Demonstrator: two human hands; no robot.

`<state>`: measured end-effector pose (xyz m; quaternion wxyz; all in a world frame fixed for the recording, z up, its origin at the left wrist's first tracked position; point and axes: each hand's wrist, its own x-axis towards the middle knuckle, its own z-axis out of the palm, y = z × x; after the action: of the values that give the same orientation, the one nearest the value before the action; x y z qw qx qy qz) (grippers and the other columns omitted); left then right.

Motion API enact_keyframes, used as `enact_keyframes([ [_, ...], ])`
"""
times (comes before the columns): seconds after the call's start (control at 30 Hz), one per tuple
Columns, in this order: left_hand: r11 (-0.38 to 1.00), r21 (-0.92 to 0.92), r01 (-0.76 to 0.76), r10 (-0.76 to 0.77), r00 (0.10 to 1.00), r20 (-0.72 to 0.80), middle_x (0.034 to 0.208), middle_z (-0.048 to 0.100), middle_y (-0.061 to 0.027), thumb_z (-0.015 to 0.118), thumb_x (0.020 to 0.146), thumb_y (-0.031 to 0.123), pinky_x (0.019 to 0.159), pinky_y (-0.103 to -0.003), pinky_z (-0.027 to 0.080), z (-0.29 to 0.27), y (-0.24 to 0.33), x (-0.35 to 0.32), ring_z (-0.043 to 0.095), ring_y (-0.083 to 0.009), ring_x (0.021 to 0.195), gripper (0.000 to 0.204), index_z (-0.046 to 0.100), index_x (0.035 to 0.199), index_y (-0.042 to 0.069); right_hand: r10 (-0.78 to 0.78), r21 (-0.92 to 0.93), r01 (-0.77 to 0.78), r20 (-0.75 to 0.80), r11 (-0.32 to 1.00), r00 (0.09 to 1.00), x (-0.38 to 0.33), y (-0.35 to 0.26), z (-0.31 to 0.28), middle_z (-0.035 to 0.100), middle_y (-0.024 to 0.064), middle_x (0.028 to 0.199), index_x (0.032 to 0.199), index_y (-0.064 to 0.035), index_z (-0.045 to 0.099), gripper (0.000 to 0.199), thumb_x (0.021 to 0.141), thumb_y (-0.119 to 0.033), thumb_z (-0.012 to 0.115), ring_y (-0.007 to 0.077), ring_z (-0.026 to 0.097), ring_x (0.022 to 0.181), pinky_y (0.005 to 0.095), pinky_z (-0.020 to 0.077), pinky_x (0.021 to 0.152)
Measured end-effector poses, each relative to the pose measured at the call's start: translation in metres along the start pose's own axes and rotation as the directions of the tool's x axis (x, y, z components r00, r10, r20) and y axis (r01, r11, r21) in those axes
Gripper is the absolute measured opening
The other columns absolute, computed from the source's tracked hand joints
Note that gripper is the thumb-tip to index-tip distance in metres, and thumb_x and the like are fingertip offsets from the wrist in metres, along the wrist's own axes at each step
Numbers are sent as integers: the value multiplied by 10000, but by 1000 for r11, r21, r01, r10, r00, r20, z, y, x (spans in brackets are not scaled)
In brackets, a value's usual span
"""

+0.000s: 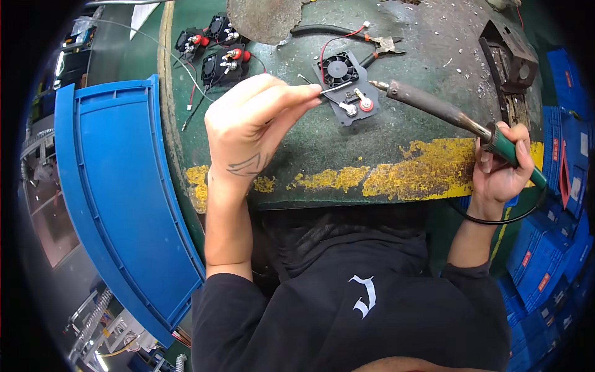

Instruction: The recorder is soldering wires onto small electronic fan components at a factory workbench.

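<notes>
My right hand grips the green handle of a soldering iron, its tip pointing left just off the edge of a dark grey plate. On that plate sit a small black fan with red and black leads and two screw terminals, one with a red base. Over the plate's left side, my left hand pinches a thin silver wire that looks like solder. The wire's free end lies over the plate below the fan; I cannot tell whether it touches.
Pliers with dark handles lie behind the plate. Similar fan units sit at the back left. A metal holder stands on the worn green bench at the right. A large blue bin is at the left; blue boxes are stacked right.
</notes>
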<state>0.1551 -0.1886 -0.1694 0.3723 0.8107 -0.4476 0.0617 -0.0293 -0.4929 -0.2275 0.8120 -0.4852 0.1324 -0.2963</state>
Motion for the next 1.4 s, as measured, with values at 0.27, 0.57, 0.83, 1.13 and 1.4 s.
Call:
enact_keyframes([
  [0.27, 993, -113, 27, -26, 1000, 10, 837, 587, -42, 799, 701, -63, 623, -268, 488, -3, -15, -6, 605, -162, 743, 275, 780, 950, 53, 19, -48, -11, 155, 999, 988, 27, -3, 9, 528, 115, 754, 978, -14, 576, 281, 963, -290, 519, 131, 419, 483, 267, 372, 480],
  [0.57, 995, -97, 33, -26, 997, 77, 774, 545, -34, 827, 676, -54, 590, -271, 429, -3, -15, -11, 553, -153, 685, 297, 793, 954, 46, 2, -25, 3, 195, 1000, 981, 26, 4, 3, 554, 142, 694, 953, 5, 602, 307, 954, -294, 532, 153, 437, 527, 270, 360, 442],
  [0.83, 991, -132, 0, 5, 999, 39, 802, 556, -49, 808, 676, -63, 598, -278, 439, 5, -14, -10, 570, -175, 709, 274, 772, 931, 30, 43, -30, -38, 213, 999, 976, 27, 1, -2, 573, 120, 745, 962, -27, 611, 274, 928, -294, 560, 160, 452, 518, 273, 374, 451],
  [1.13, 989, -144, -34, 36, 999, 9, 831, 576, -59, 806, 684, -74, 608, -277, 452, 8, -17, -13, 583, -178, 720, 258, 760, 921, 17, 106, 7, -110, 213, 994, 971, 30, 2, 0, 612, 140, 758, 943, -50, 590, 256, 935, -303, 553, 162, 443, 472, 268, 356, 437],
  [1.4, 990, -136, -44, 43, 999, -8, 846, 587, -66, 811, 684, -73, 607, -272, 459, 9, -15, -14, 592, -179, 719, 256, 754, 920, 9, 129, -28, -125, 199, 992, 972, 32, 2, 1, 605, 140, 751, 950, -50, 584, 255, 933, -303, 559, 160, 443, 449, 264, 353, 421],
])
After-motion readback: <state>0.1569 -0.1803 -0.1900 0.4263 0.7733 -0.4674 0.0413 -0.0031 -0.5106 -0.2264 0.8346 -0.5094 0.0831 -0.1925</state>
